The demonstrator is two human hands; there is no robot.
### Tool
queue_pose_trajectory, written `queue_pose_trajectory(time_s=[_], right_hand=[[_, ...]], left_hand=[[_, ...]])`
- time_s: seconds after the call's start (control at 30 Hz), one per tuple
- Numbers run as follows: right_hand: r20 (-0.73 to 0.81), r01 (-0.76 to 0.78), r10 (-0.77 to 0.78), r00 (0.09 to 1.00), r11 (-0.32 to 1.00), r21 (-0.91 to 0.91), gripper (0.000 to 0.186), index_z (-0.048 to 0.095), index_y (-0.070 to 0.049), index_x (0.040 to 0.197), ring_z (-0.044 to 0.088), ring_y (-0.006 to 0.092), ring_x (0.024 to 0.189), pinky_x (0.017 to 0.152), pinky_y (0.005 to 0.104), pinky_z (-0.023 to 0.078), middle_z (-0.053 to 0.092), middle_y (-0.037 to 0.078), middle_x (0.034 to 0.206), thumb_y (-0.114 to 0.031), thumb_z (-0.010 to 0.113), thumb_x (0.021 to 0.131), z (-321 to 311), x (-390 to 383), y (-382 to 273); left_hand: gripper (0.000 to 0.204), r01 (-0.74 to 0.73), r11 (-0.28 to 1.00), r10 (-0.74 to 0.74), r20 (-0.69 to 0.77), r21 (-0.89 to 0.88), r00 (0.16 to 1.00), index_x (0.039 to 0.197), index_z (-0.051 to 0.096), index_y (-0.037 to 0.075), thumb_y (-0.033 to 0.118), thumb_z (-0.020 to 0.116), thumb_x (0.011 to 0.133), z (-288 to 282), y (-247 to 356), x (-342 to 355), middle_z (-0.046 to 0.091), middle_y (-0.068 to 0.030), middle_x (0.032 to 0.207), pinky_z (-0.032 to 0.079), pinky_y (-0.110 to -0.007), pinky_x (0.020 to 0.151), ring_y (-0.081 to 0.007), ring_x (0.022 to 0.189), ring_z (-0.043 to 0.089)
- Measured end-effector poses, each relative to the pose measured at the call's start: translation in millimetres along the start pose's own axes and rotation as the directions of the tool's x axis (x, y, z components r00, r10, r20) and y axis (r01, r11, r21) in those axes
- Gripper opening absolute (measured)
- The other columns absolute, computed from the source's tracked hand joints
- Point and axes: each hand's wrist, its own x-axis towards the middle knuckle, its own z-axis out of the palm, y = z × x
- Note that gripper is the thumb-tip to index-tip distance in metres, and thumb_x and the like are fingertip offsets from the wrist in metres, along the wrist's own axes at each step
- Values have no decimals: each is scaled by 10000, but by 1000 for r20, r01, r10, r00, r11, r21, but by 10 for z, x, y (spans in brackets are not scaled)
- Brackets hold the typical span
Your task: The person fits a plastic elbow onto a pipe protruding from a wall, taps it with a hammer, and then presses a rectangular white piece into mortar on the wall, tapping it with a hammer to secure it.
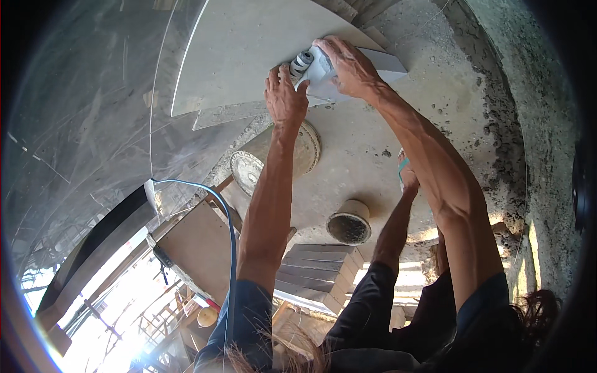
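My left hand (286,99) reaches up to a large pale grey slab (249,53). Its fingers and thumb lie around the lower end of a small grey-and-white ringed cylinder (302,61). Just to the right, my right hand (353,67) is closed over a whitish, block-like piece (321,67), fingers on top and thumb below. The cylinder and the whitish piece touch or nearly touch; whether they are joined I cannot tell. A flat light-coloured strip (385,63) of the slab's edge shows beyond my right hand.
Below the slab, a dirty round drum (252,166) lies partly behind my left forearm. A small bucket (349,222) stands near my foot (407,171). A blue cable (217,198) runs beside my left arm. Stacked slats (314,270) and a board (198,248) are nearer me; a rough wall (553,149) rises right.
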Motion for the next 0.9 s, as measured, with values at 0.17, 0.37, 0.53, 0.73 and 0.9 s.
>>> queue_pose_trajectory(time_s=[0.17, 0.37, 0.53, 0.73, 0.9], right_hand=[[44, 7, -6, 999, 1000, -13, 857, 431, -122, 1387, 530, 332, 1262, 1047, 419, 472, 521, 113, 1356, -31, 855, 648, -86, 10, 81], [176, 56, -55, 983, 998, -3, 821, 444, -130, 1308, 577, 316, 1186, 1004, 411, 495, 584, 98, 1262, -53, 871, 611, -315, -19, 20], [168, 142, -131, 977, 988, -53, 854, 474, -125, 1362, 581, 275, 1142, 993, 383, 518, 585, 67, 1234, -93, 859, 600, -542, -441, -23], [298, 141, -105, 949, 985, -99, 702, 545, -91, 1268, 533, 264, 1189, 1013, 369, 523, 497, 54, 1268, -38, 819, 624, -676, -1198, -87], [289, 83, -55, 956, 993, -88, 613, 526, -52, 1231, 369, 347, 1431, 987, 384, 599, 477, 88, 1346, 44, 750, 668, -753, -1558, -79]], left_hand=[[498, -32, 981, 32, 8, 192, 999, 1225, 583, 68, 233, 795, 806, 97, 2, 13, 566, -110, 1184, 415, -478, 922, -326, 1119, 543], [513, -75, 966, 77, 2, 249, 997, 1258, 568, 124, 175, 793, 800, -180, -337, -408, 545, -107, 1194, 388, -487, 933, -328, 1088, 543], [501, 24, 988, -28, 22, 151, 999, 1236, 578, 109, 53, 775, 779, -187, -652, -887, 517, -148, 1181, 409, -508, 904, -371, 1084, 518], [496, 121, 972, -148, 125, 200, 981, 1206, 591, 86, 7, 777, 753, -79, -825, -1277, 498, -165, 1115, 426, -519, 878, -384, 1072, 513], [497, 64, 964, -153, 343, 257, 927, 1226, 627, 97, 53, 792, 760, 244, -888, -1464, 508, -156, 1112, 471, -481, 875, -359, 1085, 527]])
